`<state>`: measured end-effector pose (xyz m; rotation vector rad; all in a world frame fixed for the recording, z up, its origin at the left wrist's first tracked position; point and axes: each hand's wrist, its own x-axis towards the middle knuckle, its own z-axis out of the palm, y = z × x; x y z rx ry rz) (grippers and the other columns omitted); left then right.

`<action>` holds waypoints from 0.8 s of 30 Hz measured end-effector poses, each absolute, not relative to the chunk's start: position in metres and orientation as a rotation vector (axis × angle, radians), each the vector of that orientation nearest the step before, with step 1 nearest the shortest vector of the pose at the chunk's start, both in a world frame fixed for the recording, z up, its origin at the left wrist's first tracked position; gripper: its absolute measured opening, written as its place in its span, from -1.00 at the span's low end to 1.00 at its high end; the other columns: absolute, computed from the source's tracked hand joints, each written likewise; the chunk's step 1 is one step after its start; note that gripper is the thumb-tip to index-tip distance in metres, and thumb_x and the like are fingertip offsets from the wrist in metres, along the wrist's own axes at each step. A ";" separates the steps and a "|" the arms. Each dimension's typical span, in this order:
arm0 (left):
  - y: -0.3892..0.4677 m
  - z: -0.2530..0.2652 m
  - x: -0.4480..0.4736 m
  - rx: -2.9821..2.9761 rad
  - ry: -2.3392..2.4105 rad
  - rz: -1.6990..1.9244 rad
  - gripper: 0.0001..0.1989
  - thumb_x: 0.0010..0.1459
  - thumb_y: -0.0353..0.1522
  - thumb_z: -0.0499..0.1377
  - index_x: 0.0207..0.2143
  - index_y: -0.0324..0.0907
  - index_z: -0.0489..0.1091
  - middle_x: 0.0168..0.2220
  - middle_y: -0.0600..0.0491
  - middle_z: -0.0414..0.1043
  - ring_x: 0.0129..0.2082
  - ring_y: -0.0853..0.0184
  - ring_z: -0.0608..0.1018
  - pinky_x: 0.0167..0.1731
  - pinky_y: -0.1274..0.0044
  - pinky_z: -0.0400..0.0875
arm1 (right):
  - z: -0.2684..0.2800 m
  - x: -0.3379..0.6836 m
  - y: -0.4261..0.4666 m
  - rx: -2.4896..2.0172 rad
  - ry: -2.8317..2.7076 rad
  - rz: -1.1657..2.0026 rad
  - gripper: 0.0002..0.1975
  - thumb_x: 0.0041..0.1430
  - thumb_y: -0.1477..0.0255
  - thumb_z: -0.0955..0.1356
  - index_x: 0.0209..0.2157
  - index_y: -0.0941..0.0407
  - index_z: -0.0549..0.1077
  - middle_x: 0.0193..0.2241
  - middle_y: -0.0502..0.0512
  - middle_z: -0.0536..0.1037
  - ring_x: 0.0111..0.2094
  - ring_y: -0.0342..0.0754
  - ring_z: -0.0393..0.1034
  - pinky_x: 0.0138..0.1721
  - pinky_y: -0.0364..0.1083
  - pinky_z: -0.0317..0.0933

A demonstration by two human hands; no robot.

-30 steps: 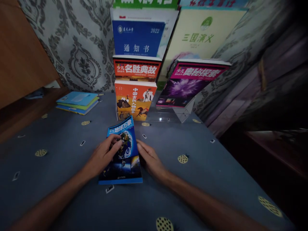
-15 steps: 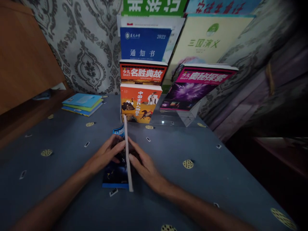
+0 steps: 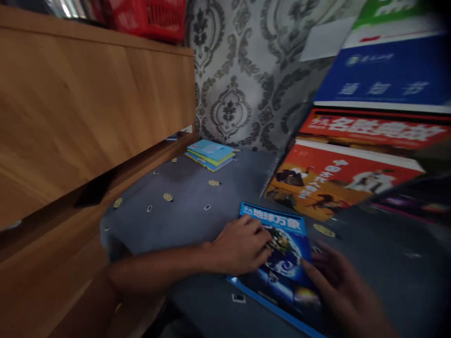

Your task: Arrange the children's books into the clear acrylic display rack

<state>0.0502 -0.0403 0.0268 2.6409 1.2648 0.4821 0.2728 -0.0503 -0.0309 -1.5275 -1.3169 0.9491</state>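
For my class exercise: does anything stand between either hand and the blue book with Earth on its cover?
Nothing visible does: the left hand lies on the blue book, and the right hand is at its right edge.

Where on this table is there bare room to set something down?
The widest free patch of tablecloth lies between the book stack, the left forearm and the blue book. Another, dim, shows right of the right hand. It's crowded at the blue book, with the left hand on it, the right hand at its edge and the orange book close beyond.
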 end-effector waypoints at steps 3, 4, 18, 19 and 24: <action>-0.040 0.023 0.046 2.765 1.357 0.416 -0.72 0.35 -0.27 0.06 -0.03 -0.26 0.42 -0.06 -0.10 0.42 0.00 0.12 0.41 -0.08 0.28 0.43 | -0.031 0.277 -0.040 -1.477 -1.628 0.595 -0.40 0.01 -0.12 0.34 -0.04 -0.01 0.48 -0.01 0.31 0.52 0.07 0.41 0.42 0.13 0.39 0.26; -0.040 0.020 0.046 2.772 1.370 0.422 -0.72 0.35 -0.28 0.06 -0.02 -0.26 0.40 -0.06 -0.10 0.41 0.00 0.13 0.42 -0.08 0.29 0.43 | -0.030 0.273 -0.037 -1.417 -1.724 0.553 -0.44 0.07 -0.11 0.31 -0.06 -0.03 0.50 0.04 0.30 0.50 0.14 0.39 0.36 0.22 0.40 0.15; -0.042 0.005 0.049 2.984 1.356 0.467 -0.67 0.25 -0.36 0.09 -0.01 -0.39 0.38 -0.04 -0.23 0.47 -0.08 0.10 0.50 -0.03 0.33 0.42 | 0.012 0.185 0.033 -1.128 -2.069 1.167 -0.23 0.25 -0.17 0.15 0.23 0.08 0.34 0.29 0.22 0.33 0.35 0.13 0.13 0.41 0.24 -0.18; -0.042 0.006 0.049 2.972 1.359 0.467 -0.67 0.25 -0.37 0.08 0.00 -0.38 0.38 -0.03 -0.22 0.46 -0.07 0.11 0.50 -0.03 0.33 0.42 | 0.008 0.188 0.035 -1.152 -2.056 1.142 -0.23 0.24 -0.17 0.15 0.23 0.08 0.34 0.29 0.22 0.33 0.35 0.13 0.13 0.41 0.24 -0.18; -0.043 0.003 0.053 2.975 1.338 0.438 -0.74 0.24 -0.41 0.09 -0.06 -0.38 0.38 -0.07 -0.18 0.44 -0.04 0.08 0.50 -0.01 0.30 0.43 | -0.015 0.207 0.038 -1.247 -2.028 0.861 -0.34 0.24 -0.13 0.22 0.18 0.00 0.40 0.23 0.17 0.41 0.31 0.17 0.21 0.37 0.29 -0.08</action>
